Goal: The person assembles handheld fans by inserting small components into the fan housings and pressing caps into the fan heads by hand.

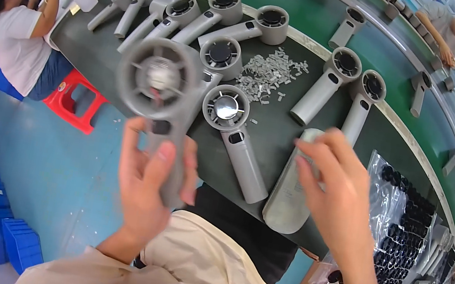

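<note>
- At 8 o'clock from the middle of the view, the left hand (148, 189) has its fingers closed around the handle of a grey handheld fan (160, 75), whose round head, a little blurred, points upward.
- At 3 o'clock, the right hand (342, 185) is bent above a long grey rounded case (288, 199); its thumb and forefinger are near each other, but I cannot tell if they touch or pinch something.
- Near the centre, between the two hands, a fan with a shiny hub (245, 164) lies on the dark worktable (268, 132).
- Between 3 and 4 o'clock is a clear plastic bag (376, 182) with many black round parts (400, 243).
- At 1 o'clock there is a scattered pile of small grey pieces (269, 74).
- Toward 2 o'clock, two fans (318, 96) lie side by side; toward 11 o'clock, several more fans (198, 27) are grouped.
- Between 9 and 10 o'clock, a co-worker in a white shirt (15, 43) sits on a red stool (61, 101).
- Farther, at 12 o'clock, runs a green conveyor belt (308, 2).
</note>
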The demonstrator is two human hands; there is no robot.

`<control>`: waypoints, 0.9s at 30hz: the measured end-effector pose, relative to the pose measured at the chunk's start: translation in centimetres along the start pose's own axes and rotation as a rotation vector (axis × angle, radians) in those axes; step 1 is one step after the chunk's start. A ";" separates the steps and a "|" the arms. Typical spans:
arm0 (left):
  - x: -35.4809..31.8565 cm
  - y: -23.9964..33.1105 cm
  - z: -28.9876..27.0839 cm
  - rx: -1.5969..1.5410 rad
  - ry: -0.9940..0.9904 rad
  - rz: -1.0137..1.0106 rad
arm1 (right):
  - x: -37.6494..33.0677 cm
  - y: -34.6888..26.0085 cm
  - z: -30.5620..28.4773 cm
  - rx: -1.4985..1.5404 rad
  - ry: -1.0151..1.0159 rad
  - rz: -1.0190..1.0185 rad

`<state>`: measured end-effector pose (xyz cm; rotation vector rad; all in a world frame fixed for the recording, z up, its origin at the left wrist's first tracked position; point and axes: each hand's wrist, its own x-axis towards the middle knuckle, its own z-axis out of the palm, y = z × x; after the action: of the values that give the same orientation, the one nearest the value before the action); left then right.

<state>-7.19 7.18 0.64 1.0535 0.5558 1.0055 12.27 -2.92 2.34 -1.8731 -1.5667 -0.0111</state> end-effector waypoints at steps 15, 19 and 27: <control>-1.1 -0.3 0.2 -0.102 -0.189 -0.252 | 5.0 1.2 6.8 -0.116 -0.215 -0.096; -1.1 -0.2 0.2 -0.013 -0.243 -0.266 | 5.6 1.1 6.1 0.001 -0.257 -0.050; -1.8 -0.1 1.1 -0.010 -0.244 -0.245 | 4.5 -1.8 -1.2 0.261 -0.022 0.200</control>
<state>-7.17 5.08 0.88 1.0532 0.4656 0.6536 12.46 0.46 6.02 -1.8158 -1.3185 0.2902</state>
